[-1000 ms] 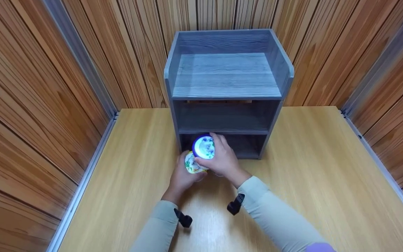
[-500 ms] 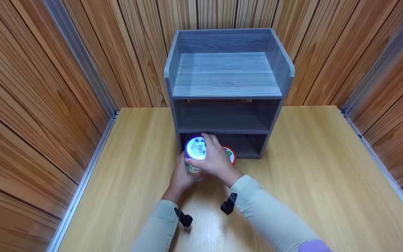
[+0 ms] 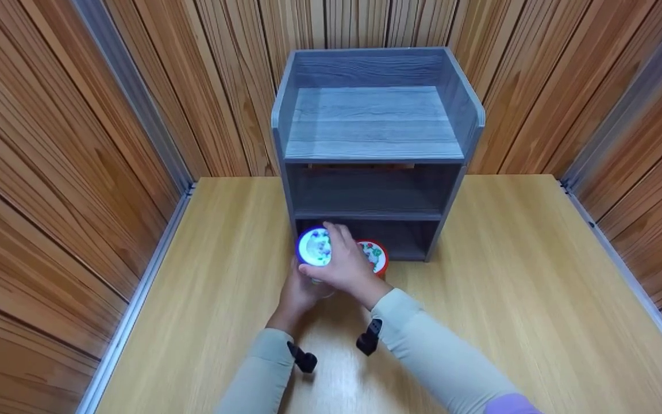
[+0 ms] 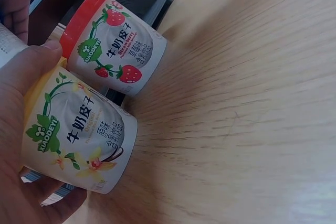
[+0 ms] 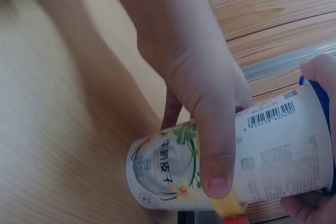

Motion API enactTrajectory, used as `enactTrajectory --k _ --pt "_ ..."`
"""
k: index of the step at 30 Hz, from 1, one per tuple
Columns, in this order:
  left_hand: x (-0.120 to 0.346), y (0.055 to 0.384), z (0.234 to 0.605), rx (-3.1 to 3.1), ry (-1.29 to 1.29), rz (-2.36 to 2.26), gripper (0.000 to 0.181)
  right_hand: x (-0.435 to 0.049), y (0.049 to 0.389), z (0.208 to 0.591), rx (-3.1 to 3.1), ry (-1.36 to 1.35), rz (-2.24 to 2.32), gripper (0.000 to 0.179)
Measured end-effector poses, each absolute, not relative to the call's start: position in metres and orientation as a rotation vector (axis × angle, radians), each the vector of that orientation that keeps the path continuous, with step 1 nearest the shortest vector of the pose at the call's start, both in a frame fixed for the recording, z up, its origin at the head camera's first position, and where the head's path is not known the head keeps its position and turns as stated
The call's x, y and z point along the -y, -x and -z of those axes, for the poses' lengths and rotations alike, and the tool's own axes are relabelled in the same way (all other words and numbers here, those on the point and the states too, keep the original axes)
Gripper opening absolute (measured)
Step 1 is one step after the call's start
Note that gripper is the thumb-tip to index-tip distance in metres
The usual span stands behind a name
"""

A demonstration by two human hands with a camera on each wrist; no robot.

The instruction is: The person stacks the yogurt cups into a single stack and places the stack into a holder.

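1. The left hand (image 3: 298, 289) curls around the yellow-lidded cup (image 4: 79, 129), its thumb lying across the yellow lid's edge and its fingers parted only by the cup's width
2. The right hand (image 3: 347, 264) grips the blue-lidded cup (image 5: 283, 156) near its lid, thumb on one side and fingers on the other, spread as wide as the cup
3. The blue-lidded cup sits above the left thumb, its lower end at the yellow lid; whether the two cups touch is hidden behind that thumb
4. The red-lidded cup (image 4: 118, 45) stands upright just beside the left fingertips, partly covered by the right hand in the head view
5. A grey shelf unit (image 3: 374, 138) rises beyond both hands' fingertips
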State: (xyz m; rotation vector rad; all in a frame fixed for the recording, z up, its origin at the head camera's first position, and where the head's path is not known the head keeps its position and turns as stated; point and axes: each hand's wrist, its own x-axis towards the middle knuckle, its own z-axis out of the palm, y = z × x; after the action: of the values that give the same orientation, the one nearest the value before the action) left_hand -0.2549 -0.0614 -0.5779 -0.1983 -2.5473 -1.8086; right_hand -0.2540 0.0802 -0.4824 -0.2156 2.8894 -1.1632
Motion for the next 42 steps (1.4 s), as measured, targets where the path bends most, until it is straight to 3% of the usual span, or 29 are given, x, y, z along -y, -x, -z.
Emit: enactTrajectory --k 11,42 --pt "0.066 0.254 0.581 2.520 0.266 1.684 0.106 -0.079 0.253 0.481 -2.888 0.249 1.143 0.109" --pt "0.061 0.255 0.579 2.552 0.186 1.749 0.115 -0.093 0.252 0.471 -2.911 0.307 1.126 0.114"
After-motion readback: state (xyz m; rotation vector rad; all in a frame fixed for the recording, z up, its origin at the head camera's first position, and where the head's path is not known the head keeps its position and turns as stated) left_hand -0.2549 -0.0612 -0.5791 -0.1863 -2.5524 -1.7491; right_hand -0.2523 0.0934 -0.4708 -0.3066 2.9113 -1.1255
